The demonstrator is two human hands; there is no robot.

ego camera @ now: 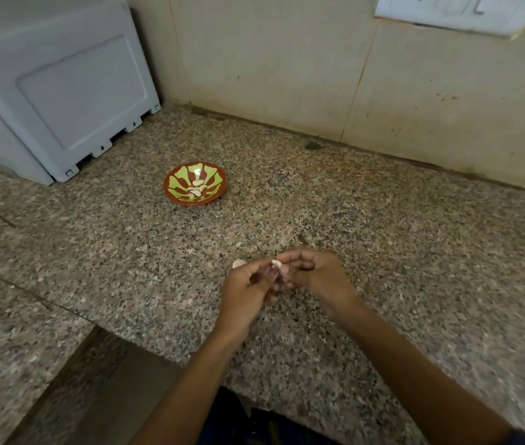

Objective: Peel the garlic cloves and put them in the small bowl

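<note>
The small bowl (195, 183) is red-brown on its rim and outside, and inside it has a light green pattern like petals that spread from the centre. The garlic cloves (197, 187) in it are creamy white. From the bowl toward 10 o'clock is a pale grey-white appliance (56, 91), plain without pattern. The countertop (383, 236) is speckled granite, with brown, beige and black grains mixed. The wall (287, 75) toward 12 o'clock is beige with some small rusty-brown stains. Toward 5 o'clock from the bowl, the clove (276, 263) between the fingers is whitish.
</note>
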